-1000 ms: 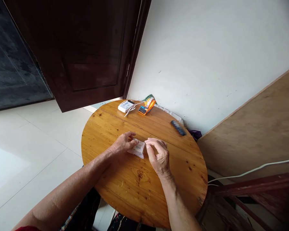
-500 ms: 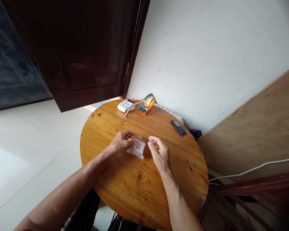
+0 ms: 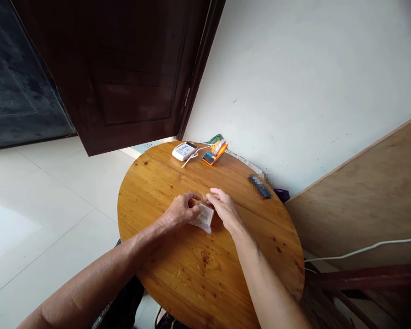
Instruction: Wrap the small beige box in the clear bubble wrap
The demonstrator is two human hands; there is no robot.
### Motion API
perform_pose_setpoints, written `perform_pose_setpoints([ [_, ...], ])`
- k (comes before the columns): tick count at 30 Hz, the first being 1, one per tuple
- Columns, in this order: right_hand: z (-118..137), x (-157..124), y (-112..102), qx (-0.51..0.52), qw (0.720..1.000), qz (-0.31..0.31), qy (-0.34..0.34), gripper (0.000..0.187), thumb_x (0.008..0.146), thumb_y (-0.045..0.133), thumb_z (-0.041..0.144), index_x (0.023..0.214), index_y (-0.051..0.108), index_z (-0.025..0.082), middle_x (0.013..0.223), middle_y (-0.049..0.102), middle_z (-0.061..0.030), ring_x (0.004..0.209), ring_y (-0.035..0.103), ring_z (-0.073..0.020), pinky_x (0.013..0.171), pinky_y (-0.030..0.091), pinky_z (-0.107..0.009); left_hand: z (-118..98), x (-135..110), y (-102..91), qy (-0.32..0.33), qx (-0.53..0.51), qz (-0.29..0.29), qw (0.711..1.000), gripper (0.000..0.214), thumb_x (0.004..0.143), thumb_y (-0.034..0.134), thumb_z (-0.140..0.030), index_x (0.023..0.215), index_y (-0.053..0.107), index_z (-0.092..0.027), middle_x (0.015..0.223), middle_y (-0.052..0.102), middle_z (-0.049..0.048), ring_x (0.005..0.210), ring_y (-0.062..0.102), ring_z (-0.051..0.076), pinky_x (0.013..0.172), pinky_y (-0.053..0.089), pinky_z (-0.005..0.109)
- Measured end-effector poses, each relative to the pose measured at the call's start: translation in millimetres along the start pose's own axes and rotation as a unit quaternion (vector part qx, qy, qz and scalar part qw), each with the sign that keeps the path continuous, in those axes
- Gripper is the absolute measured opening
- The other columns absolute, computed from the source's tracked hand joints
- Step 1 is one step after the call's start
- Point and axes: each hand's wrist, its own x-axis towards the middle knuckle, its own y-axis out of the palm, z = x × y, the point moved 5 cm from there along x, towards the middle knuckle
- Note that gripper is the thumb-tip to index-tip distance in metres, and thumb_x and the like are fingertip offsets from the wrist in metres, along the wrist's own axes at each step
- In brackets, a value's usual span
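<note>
A: What's the setup?

B: A round wooden counter (image 3: 205, 283) fills the middle and lower part of the frame. The left hand (image 3: 182, 208) lays its thumb over a film-wrapped package (image 3: 206, 215), just below the frame's centre. I can't tell whether it grips or merely presses.

A: And the right hand (image 3: 224, 208)?

B: Thumb and fingers come close together at the package's upper right. Whether they pinch any film, I can't tell.

A: What could go wrong?

B: The package could skid if the right hand tugs while that thumb presses only one corner. The loose wrap, spreading toward the lower edge, might crumple or tear if pulled unevenly.

A: Any writing?

B: The package has grey print on its face, too small to read. The orange tape dispenser (image 3: 219, 157), upper centre, shows no legible brand. Beside it, a white corded device (image 3: 182, 152) carries dark printed lines, also illegible.
</note>
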Motion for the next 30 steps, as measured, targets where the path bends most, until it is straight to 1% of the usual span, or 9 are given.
perform_pose_setpoints([
  [4,10,0,6,0.079,0.997,-0.019,0.012,0.053,0.064,0.073,0.034,0.113,0.061,0.016,0.070,0.068,0.0014,0.062,0.063,-0.0168,0.060,0.049,-0.030,2,1,2.3,0.005,0.000,0.010,1.000,0.032,0.078,0.058,-0.026,0.108,0.065,-0.015,0.067,0.053,-0.0045,0.059,0.047,0.010,0.053,0.036,0.019],
  [8,21,-10,1,0.106,0.993,-0.037,-0.029,0.052,0.064,0.072,0.033,0.111,0.060,0.015,0.071,0.066,0.0023,0.065,0.062,-0.0149,0.062,0.048,-0.028,5,3,4.1,0.007,0.005,0.017,1.000,0.021,0.078,0.060,-0.027,0.093,0.066,-0.013,0.063,0.051,-0.0055,0.055,0.043,0.008,0.051,0.033,0.018],
  [11,33,-17,-2,0.070,0.994,-0.015,-0.077,0.042,0.068,0.070,0.031,0.107,0.062,0.016,0.071,0.065,0.0019,0.063,0.059,-0.0136,0.061,0.047,-0.027,6,5,4.8,-0.009,0.007,0.019,1.000,0.018,0.077,0.062,-0.026,0.090,0.064,-0.014,0.060,0.048,-0.0072,0.053,0.040,0.007,0.048,0.030,0.018],
  [15,51,-32,-2,-0.038,0.987,0.010,-0.155,0.025,0.074,0.064,0.026,0.097,0.063,0.017,0.072,0.066,0.0005,0.061,0.059,-0.0136,0.060,0.048,-0.027,3,6,4.2,-0.021,0.007,0.017,1.000,0.014,0.077,0.062,-0.024,0.087,0.062,-0.014,0.059,0.047,-0.0079,0.052,0.040,0.007,0.047,0.030,0.018],
  [18,62,-52,1,-0.150,0.959,-0.004,-0.242,0.017,0.081,0.058,0.023,0.097,0.064,0.020,0.076,0.069,-0.0011,0.069,0.064,-0.0161,0.070,0.050,-0.029,1,6,3.2,-0.025,0.003,0.009,1.000,0.012,0.075,0.062,-0.022,0.083,0.062,-0.014,0.058,0.048,-0.0076,0.052,0.041,0.007,0.047,0.030,0.017],
  [22,65,-80,10,-0.305,0.876,-0.049,-0.370,0.016,0.091,0.051,0.019,0.099,0.065,0.022,0.085,0.073,-0.0043,0.078,0.067,-0.0201,0.075,0.047,-0.033,1,7,2.3,-0.032,-0.024,0.005,0.999,0.011,0.075,0.062,-0.023,0.080,0.062,-0.013,0.057,0.048,-0.0076,0.050,0.041,0.006,0.046,0.030,0.017],
  [24,63,-90,14,-0.345,0.843,-0.063,-0.408,0.019,0.094,0.048,0.016,0.102,0.064,0.021,0.089,0.074,-0.0062,0.081,0.067,-0.0213,0.076,0.046,-0.035,1,8,2.3,-0.039,-0.042,0.011,0.998,0.011,0.075,0.062,-0.023,0.080,0.062,-0.013,0.057,0.050,-0.0074,0.049,0.042,0.006,0.045,0.031,0.017],
  [26,61,-95,15,-0.361,0.828,-0.061,-0.424,0.020,0.094,0.046,0.014,0.105,0.062,0.020,0.092,0.074,-0.0071,0.084,0.066,-0.0221,0.078,0.046,-0.036,1,8,2.5,-0.044,-0.056,0.016,0.997,0.012,0.073,0.062,-0.022,0.081,0.062,-0.013,0.057,0.052,-0.0069,0.048,0.044,0.007,0.046,0.033,0.017],
  [30,63,-101,17,-0.380,0.814,-0.047,-0.437,0.024,0.092,0.046,0.010,0.110,0.060,0.019,0.097,0.073,-0.0086,0.089,0.065,-0.0230,0.081,0.046,-0.036,5,8,3.7,-0.044,-0.070,0.012,0.997,0.012,0.072,0.061,-0.021,0.081,0.063,-0.013,0.059,0.055,-0.0056,0.050,0.047,0.007,0.047,0.036,0.017],
])
